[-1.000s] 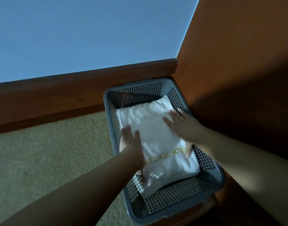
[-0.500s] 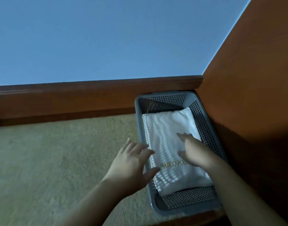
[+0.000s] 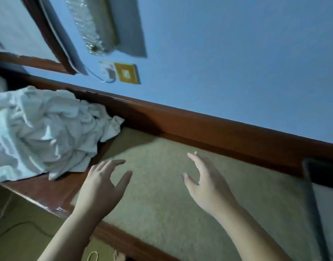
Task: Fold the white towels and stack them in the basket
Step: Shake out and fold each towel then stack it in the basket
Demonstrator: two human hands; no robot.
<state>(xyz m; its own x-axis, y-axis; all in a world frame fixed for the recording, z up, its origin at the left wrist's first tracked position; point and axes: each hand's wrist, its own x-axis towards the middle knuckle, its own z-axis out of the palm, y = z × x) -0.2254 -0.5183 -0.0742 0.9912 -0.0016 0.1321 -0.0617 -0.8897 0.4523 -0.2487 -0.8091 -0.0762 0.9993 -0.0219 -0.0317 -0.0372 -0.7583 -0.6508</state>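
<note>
1. At the far left we see a crumpled heap of white towels lying on the wooden ledge, unfolded.
2. Our left hand hovers just right of the heap, fingers spread and relaxed, holding nothing.
3. Our right hand hovers over the beige mat, fingers loose, also holding nothing.
4. At the right edge only the dark rim of the basket shows, well apart from the towels.

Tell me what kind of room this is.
Probably a hotel or guest room. A crumpled heap of white towels lies on a wood-edged, carpet-topped ledge along a blue wall with a gold switch plate, and a corner of a dark wooden frame hangs above.
</note>
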